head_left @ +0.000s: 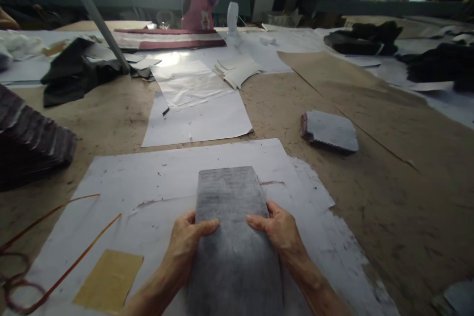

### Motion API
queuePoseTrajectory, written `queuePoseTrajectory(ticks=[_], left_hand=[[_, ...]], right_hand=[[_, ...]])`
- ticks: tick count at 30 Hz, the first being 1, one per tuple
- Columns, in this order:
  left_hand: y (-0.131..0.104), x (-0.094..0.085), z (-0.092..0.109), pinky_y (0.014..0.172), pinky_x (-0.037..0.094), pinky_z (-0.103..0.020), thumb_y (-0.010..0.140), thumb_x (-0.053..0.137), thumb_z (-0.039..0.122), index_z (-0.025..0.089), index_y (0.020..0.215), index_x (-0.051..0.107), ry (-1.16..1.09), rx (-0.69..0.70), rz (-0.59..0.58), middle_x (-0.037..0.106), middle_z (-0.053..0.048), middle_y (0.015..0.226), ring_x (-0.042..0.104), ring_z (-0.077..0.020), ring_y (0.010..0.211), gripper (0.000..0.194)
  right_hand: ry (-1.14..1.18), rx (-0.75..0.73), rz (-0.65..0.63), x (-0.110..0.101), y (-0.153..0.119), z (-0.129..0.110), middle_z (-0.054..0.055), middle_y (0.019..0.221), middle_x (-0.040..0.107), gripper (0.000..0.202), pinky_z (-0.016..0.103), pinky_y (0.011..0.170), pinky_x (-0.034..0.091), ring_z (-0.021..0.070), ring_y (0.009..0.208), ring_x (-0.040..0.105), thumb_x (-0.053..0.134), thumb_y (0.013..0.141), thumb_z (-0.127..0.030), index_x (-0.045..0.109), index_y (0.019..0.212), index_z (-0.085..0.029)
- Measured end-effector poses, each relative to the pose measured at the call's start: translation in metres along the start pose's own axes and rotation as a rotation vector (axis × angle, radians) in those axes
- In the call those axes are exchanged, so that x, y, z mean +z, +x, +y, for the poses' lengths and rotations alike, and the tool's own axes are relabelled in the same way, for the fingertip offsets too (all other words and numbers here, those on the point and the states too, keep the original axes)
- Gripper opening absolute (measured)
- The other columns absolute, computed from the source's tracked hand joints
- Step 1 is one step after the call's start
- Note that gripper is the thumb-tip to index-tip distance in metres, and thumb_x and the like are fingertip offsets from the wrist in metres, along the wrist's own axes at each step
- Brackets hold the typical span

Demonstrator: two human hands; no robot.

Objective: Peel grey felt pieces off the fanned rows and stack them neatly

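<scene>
L grip (185, 237) pinches the grey pc (234, 242) by its L edge, R grip (282, 232) pinches the R edge, thumbs on top; most other fingers are hidden. Its long way runs front to back, straight out from the person, w/ a short end pointing at the far side of the worktop (407, 217). It's over the big white paper (174, 173), btwn both hands; can't tell if they touch. Yellow square (109, 279) lies to the L, small grey stack (331, 131) farther off to the R.
</scene>
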State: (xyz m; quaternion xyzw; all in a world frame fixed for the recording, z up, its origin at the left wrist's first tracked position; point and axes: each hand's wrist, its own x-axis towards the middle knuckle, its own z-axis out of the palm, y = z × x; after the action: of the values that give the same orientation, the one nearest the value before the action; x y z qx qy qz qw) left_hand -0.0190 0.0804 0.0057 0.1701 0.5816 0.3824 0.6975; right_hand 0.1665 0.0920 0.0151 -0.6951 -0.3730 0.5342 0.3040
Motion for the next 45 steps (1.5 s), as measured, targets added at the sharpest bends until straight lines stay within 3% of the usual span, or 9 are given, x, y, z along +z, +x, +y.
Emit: queuePoseTrajectory(ticks=[8, 11, 16, 21, 26, 32, 37, 41, 45], left_hand=[[-0.004, 0.002, -0.013, 0.067, 0.053, -0.031, 0.065, 0.074, 0.034, 0.017, 0.103, 0.063, -0.05, 0.13, 0.032, 0.071, -0.006, 0.089, 0.067, -0.0213, 0.074, 0.043], [-0.005, 0.004, -0.012, 0.073, 0.053, -0.029, 0.063, 0.075, 0.029, 0.017, 0.098, 0.066, -0.055, 0.162, 0.015, 0.071, -0.005, 0.091, 0.066, -0.0205, 0.079, 0.038], [0.0, 0.003, 0.005, 0.072, 0.053, -0.033, 0.067, 0.071, 0.026, 0.017, 0.102, 0.064, -0.024, 0.117, -0.092, 0.071, -0.007, 0.091, 0.066, -0.0217, 0.078, 0.037], [0.02, 0.005, 0.03, 0.074, 0.052, -0.028, 0.065, 0.072, 0.021, 0.016, 0.098, 0.065, 0.095, 0.287, -0.089, 0.071, -0.005, 0.092, 0.065, -0.0181, 0.08, 0.034], [0.044, -0.001, 0.035, 0.072, 0.049, -0.021, 0.056, 0.074, 0.013, 0.017, 0.084, 0.07, 0.068, 0.404, -0.082, 0.071, 0.001, 0.079, 0.063, -0.0134, 0.075, 0.029], [0.055, 0.0, 0.045, 0.069, 0.05, -0.025, 0.06, 0.072, 0.018, 0.018, 0.092, 0.068, 0.096, 0.334, -0.159, 0.071, -0.001, 0.082, 0.064, -0.0152, 0.074, 0.032], [0.061, 0.009, 0.057, 0.059, 0.05, -0.028, 0.061, 0.069, 0.014, 0.014, 0.099, 0.065, 0.138, 0.267, -0.152, 0.071, -0.004, 0.079, 0.064, -0.0174, 0.064, 0.038], [0.06, 0.002, 0.047, 0.069, 0.049, -0.023, 0.056, 0.069, 0.009, 0.016, 0.088, 0.067, 0.088, 0.377, -0.06, 0.071, 0.0, 0.08, 0.064, -0.0144, 0.073, 0.034], [0.059, -0.002, 0.046, 0.065, 0.05, -0.028, 0.056, 0.069, 0.012, 0.015, 0.093, 0.064, 0.072, 0.33, -0.054, 0.07, -0.003, 0.08, 0.065, -0.0182, 0.07, 0.038]], right_hand=[[-0.219, -0.355, 0.273, 0.004, -0.012, 0.023, -0.001, 0.063, 0.063, 0.027, 0.026, 0.061, 0.046, 0.0153, 0.057, 0.056, 0.063, 0.066, -0.043, 0.062, 0.078, -0.019], [-0.162, -0.196, 0.118, -0.007, -0.002, 0.01, 0.0, 0.064, 0.065, 0.025, 0.027, 0.057, 0.047, 0.0169, 0.059, 0.058, 0.067, 0.062, -0.037, 0.062, 0.078, -0.018], [0.21, -0.019, -0.215, -0.016, 0.02, -0.007, 0.003, 0.086, 0.071, 0.041, 0.03, 0.071, 0.052, 0.0219, 0.082, 0.065, 0.07, 0.057, -0.023, 0.063, 0.097, -0.016], [0.198, -0.132, -0.124, -0.012, 0.029, 0.003, -0.002, 0.083, 0.07, 0.037, 0.026, 0.07, 0.05, 0.0181, 0.078, 0.063, 0.069, 0.055, -0.014, 0.067, 0.092, -0.019], [0.266, -0.069, -0.294, -0.019, 0.035, -0.008, 0.002, 0.086, 0.071, 0.039, 0.03, 0.072, 0.051, 0.0216, 0.082, 0.064, 0.073, 0.056, -0.02, 0.066, 0.094, -0.018], [0.036, -0.299, -0.055, -0.021, 0.057, -0.008, 0.001, 0.079, 0.07, 0.025, 0.033, 0.076, 0.05, 0.0218, 0.079, 0.062, 0.069, 0.057, -0.022, 0.068, 0.082, -0.022], [0.148, -0.214, -0.265, -0.022, 0.068, -0.017, 0.002, 0.09, 0.069, 0.041, 0.032, 0.076, 0.05, 0.0203, 0.083, 0.063, 0.07, 0.055, -0.022, 0.063, 0.095, -0.02], [0.037, -0.333, -0.195, -0.019, 0.069, -0.016, 0.0, 0.085, 0.069, 0.025, 0.029, 0.076, 0.048, 0.0187, 0.082, 0.062, 0.066, 0.06, -0.02, 0.065, 0.085, -0.02], [0.09, -0.227, -0.251, -0.011, 0.075, -0.022, 0.003, 0.091, 0.069, 0.038, 0.031, 0.075, 0.05, 0.0196, 0.083, 0.063, 0.067, 0.058, -0.023, 0.06, 0.096, -0.019]])
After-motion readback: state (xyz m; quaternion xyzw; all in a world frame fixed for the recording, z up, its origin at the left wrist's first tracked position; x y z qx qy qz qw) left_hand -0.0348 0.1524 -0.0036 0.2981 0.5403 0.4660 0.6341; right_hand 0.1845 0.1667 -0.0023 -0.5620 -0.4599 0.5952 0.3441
